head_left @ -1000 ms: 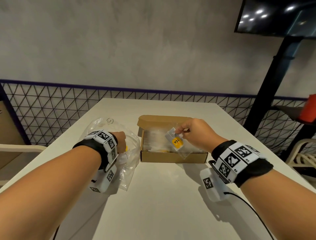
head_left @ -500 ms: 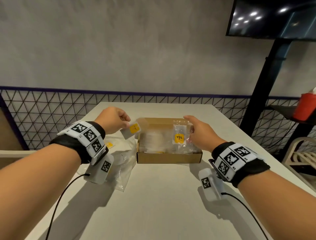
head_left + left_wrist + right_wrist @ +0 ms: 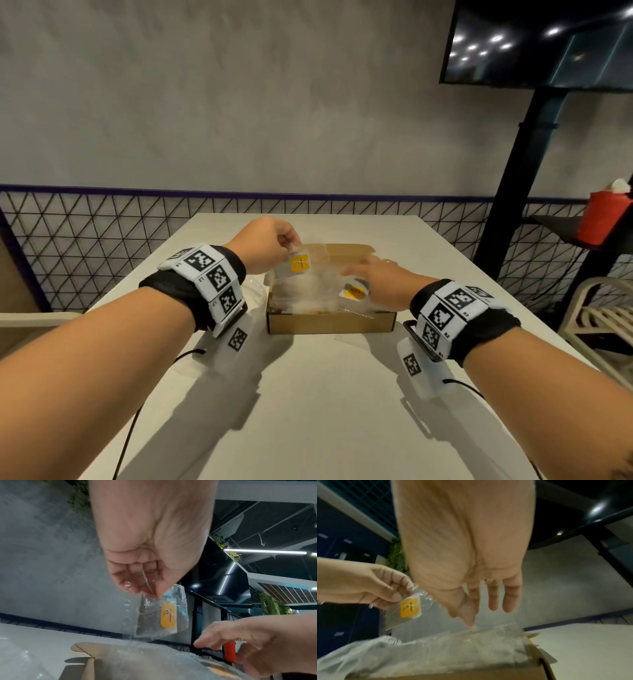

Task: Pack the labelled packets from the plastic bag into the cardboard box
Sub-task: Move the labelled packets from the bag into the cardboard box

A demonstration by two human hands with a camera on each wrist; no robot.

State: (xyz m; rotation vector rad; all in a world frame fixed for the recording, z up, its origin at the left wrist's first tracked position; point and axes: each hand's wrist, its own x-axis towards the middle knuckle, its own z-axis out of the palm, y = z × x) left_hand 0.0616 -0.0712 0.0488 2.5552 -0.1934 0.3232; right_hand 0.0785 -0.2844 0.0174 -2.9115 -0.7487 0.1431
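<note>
Pinching a clear yellow-labelled packet by its top corner, the left hand dangles it over the cardboard box; it looks light, limp and slippery. The right hand, fingers straight, presses packets already inside. Room remains at the box's left end.

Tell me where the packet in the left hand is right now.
In the head view, the packet hangs from the left hand's pinch above the far left corner of the cardboard box, left of the right hand.
</note>
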